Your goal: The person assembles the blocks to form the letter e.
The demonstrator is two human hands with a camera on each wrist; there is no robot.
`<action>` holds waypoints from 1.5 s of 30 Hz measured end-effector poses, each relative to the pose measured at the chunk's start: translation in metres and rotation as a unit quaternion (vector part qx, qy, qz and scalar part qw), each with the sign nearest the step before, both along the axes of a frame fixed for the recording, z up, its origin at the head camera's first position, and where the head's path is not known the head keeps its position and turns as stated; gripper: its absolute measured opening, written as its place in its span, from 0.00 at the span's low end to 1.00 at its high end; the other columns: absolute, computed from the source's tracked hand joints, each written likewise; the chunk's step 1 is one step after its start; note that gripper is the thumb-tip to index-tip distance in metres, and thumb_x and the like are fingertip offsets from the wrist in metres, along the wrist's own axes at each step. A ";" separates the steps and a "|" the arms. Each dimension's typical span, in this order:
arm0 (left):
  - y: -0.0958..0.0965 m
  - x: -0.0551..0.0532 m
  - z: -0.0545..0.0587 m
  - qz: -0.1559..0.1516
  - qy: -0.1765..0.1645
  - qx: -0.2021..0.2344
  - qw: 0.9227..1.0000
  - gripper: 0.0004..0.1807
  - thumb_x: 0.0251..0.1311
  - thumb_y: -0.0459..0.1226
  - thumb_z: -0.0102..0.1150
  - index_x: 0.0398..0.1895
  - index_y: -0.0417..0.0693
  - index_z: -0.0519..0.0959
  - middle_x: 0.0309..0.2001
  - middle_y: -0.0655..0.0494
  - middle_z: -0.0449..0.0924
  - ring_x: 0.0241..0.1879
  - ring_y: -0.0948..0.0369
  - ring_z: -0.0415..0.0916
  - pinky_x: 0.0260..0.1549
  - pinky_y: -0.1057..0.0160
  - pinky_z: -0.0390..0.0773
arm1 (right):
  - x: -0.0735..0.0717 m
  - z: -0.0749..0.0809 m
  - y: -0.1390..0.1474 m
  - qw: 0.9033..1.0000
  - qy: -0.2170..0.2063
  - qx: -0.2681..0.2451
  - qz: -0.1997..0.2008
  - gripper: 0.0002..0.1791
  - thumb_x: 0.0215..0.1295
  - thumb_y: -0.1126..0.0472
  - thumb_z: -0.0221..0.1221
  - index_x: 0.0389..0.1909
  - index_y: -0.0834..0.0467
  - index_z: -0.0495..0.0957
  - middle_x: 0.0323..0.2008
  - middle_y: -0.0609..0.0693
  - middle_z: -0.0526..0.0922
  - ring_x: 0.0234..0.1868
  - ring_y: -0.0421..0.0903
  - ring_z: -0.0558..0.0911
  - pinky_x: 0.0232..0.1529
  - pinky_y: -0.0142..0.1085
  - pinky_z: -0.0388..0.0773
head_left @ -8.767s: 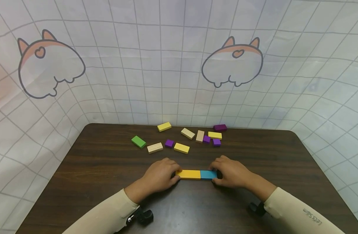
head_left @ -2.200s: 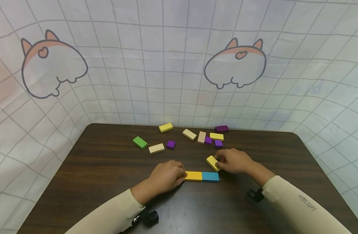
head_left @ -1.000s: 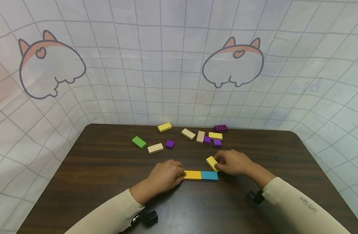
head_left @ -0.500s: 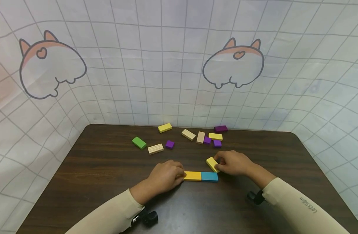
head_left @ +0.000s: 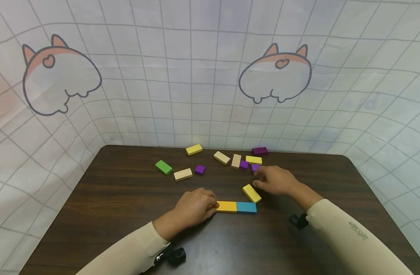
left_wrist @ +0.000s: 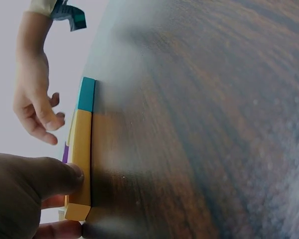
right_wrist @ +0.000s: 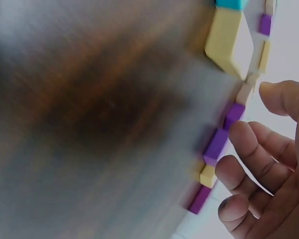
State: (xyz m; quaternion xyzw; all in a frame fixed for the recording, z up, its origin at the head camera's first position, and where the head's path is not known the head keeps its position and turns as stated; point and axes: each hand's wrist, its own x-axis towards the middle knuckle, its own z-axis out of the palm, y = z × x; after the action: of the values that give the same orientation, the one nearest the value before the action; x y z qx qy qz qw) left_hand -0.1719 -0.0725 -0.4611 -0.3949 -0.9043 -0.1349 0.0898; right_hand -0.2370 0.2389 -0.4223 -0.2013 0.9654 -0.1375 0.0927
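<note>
My left hand point(head_left: 196, 208) pinches the left end of an orange-yellow block point(head_left: 227, 206), with the thumb along its near side in the left wrist view. A blue block point(head_left: 246, 207) lies end to end with it on the right. Just behind the blue one, a light yellow block point(head_left: 252, 193) lies at a slant, its near corner close to the blue block's edge. My right hand point(head_left: 277, 180) hovers behind that, fingers parted and holding nothing. Its fingertips overlap a small purple block point(head_left: 255, 168) in the head view.
Toward the table's back lie a green block point(head_left: 163, 167), a striped wooden block point(head_left: 183, 174), a purple cube point(head_left: 200, 170), a yellow block point(head_left: 194, 149) and a dark purple block point(head_left: 259, 151). Several more sit bunched near a tan block point(head_left: 236, 161). A white grid cloth point(head_left: 203, 122) hangs behind.
Since the oldest frame, the light yellow block has come from the back to behind the blue block. My right hand has just released it and moved back toward the purple block. My left hand stays put.
</note>
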 end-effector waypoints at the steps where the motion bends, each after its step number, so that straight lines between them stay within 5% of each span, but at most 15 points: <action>1: 0.000 0.000 0.000 0.000 -0.001 0.000 1.000 0.02 0.63 0.41 0.70 0.36 0.59 0.90 0.42 0.64 0.85 0.41 0.60 0.80 0.27 0.58 0.82 | -0.004 0.001 0.000 1.000 0.003 0.000 0.001 0.22 0.70 0.50 0.64 0.57 0.60 0.81 0.37 0.47 0.86 0.35 0.43 0.83 0.35 0.46 0.82; 9: 0.001 0.001 0.000 0.002 -0.003 -0.002 1.000 0.03 0.63 0.42 0.70 0.37 0.59 0.90 0.41 0.65 0.85 0.41 0.60 0.81 0.26 0.59 0.81 | -0.033 0.001 0.006 0.999 0.031 0.010 -0.027 0.23 0.70 0.49 0.63 0.57 0.60 0.81 0.43 0.51 0.85 0.43 0.49 0.83 0.41 0.51 0.82; 23: 0.001 0.001 0.002 -0.005 -0.011 0.003 1.000 0.02 0.61 0.41 0.72 0.36 0.57 0.90 0.42 0.64 0.85 0.42 0.60 0.80 0.32 0.60 0.82 | -0.062 0.002 0.002 0.998 0.038 0.002 -0.045 0.24 0.70 0.52 0.62 0.59 0.66 0.80 0.53 0.60 0.84 0.54 0.59 0.81 0.53 0.56 0.78; 45: 0.000 0.001 0.002 -0.001 -0.016 0.002 1.000 0.02 0.62 0.40 0.71 0.36 0.57 0.91 0.42 0.64 0.85 0.41 0.60 0.80 0.33 0.61 0.82 | -0.081 -0.003 0.004 0.999 -0.004 0.023 -0.045 0.18 0.71 0.63 0.56 0.58 0.65 0.81 0.57 0.63 0.82 0.58 0.61 0.79 0.57 0.57 0.76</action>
State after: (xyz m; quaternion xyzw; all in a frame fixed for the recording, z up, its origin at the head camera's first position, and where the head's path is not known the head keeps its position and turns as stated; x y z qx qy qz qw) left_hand -0.1712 -0.0728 -0.4595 -0.3930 -0.9051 -0.1432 0.0762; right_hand -0.3182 0.2425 -0.4257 -0.1551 0.9759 -0.1200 0.0951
